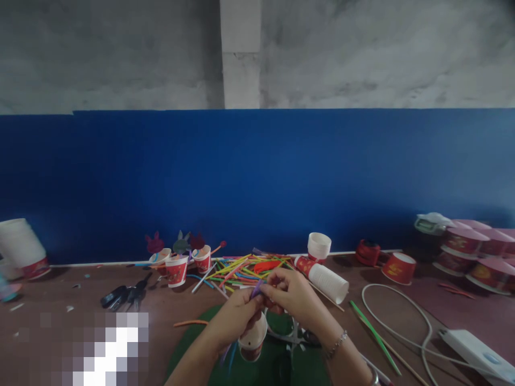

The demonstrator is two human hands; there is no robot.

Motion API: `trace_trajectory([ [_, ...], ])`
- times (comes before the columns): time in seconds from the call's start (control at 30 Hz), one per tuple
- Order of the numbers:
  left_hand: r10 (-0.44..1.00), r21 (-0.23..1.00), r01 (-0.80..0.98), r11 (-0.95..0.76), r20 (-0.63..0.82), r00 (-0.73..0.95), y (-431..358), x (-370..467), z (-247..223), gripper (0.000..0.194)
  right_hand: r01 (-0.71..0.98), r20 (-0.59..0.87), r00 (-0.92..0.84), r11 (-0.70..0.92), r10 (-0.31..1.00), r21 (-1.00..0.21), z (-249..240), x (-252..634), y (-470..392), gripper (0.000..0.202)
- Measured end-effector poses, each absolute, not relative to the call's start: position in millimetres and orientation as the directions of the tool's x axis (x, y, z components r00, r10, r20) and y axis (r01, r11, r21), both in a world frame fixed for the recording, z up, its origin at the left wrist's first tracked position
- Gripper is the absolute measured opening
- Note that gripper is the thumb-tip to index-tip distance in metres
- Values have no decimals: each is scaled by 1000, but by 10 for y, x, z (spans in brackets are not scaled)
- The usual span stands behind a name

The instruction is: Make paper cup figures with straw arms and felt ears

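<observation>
Both hands meet above a dark green mat [189, 348]. My left hand [239, 306] is closed, pinching a thin purple strip [256, 288] between thumb and fingers. My right hand [286, 289] pinches at the same strip from the other side, its fingertips close to the left thumb. Just below the hands stands a paper cup [252, 338] with a white inside and a small dark hole in its wall. Purple and blue strips [230, 356] hang beside the cup, under my left wrist. What exactly the strip is made of is too small to tell.
Behind the hands lies a pile of coloured sticks [233, 271]. Decorated cups [176, 271] stand left of it, near keys [126, 295]. A cup stack [328, 281] lies on its side at right. Farther right are a white cable [418, 308], a power strip [478, 354] and red cups [398, 268].
</observation>
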State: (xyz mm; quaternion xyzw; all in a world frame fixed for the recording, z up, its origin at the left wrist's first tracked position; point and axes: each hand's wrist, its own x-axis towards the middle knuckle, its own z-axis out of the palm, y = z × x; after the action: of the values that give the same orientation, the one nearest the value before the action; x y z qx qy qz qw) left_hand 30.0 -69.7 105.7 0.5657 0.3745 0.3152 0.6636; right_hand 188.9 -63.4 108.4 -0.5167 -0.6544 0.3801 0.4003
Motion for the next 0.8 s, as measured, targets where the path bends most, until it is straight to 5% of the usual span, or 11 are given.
trace_trajectory([
  [0.8,916,995,17,-95,81,393,-705,327,1015,48,309,114,-173,164,978,-937,1220,1910,-710,25],
])
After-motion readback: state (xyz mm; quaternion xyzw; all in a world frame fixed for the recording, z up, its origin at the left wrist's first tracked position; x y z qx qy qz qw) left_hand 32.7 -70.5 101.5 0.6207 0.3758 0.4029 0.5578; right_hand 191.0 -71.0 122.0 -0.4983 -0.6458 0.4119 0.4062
